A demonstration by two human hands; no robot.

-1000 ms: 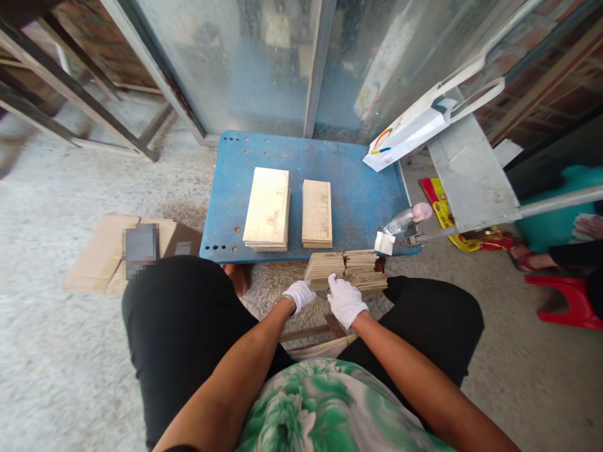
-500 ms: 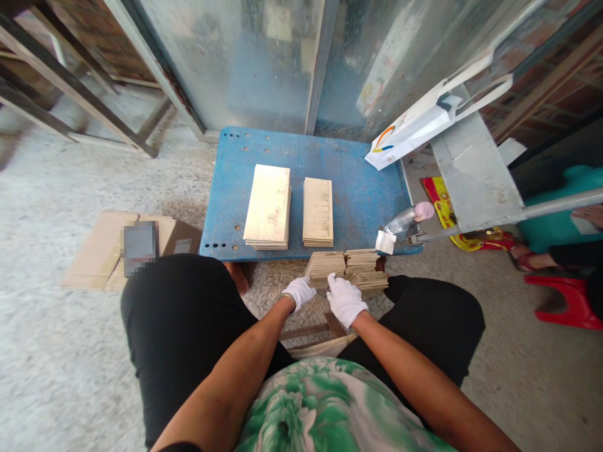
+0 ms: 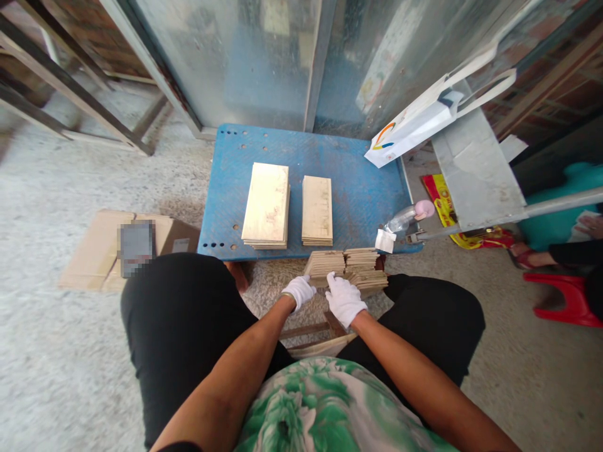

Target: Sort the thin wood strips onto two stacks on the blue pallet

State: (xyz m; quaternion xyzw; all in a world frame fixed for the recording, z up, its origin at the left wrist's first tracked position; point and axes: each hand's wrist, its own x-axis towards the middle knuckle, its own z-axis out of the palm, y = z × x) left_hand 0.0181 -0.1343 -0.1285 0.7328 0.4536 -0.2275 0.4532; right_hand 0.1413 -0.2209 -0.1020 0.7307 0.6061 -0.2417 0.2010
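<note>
Thin wooden boards point(image 3: 325, 260) stand on edge in packed rows between my knees, just beyond my hands. My left hand point(image 3: 301, 292), in a white glove, is closed with its fingertips at the left end of the nearest board point(image 3: 320, 281). My right hand point(image 3: 345, 300), gloved too, grips that board's right part, index finger over its top edge. The fingertips' undersides are hidden. On the blue platform point(image 3: 277, 141) lie a larger stack of pale boards point(image 3: 266, 201) and a smaller stack point(image 3: 317, 207).
A plastic bottle point(image 3: 400, 221) and a white paper piece point(image 3: 385, 240) lie at the platform's right corner, below a white paper bag point(image 3: 409, 135). A flattened carton point(image 3: 94, 251) is on the left floor. At right, another person's hand point(image 3: 591, 224) shows near a red stool point(image 3: 560, 295).
The view has shifted very slightly. My hands stay at the same board with almost no visible movement. The other person's hand at the right has moved a little.
</note>
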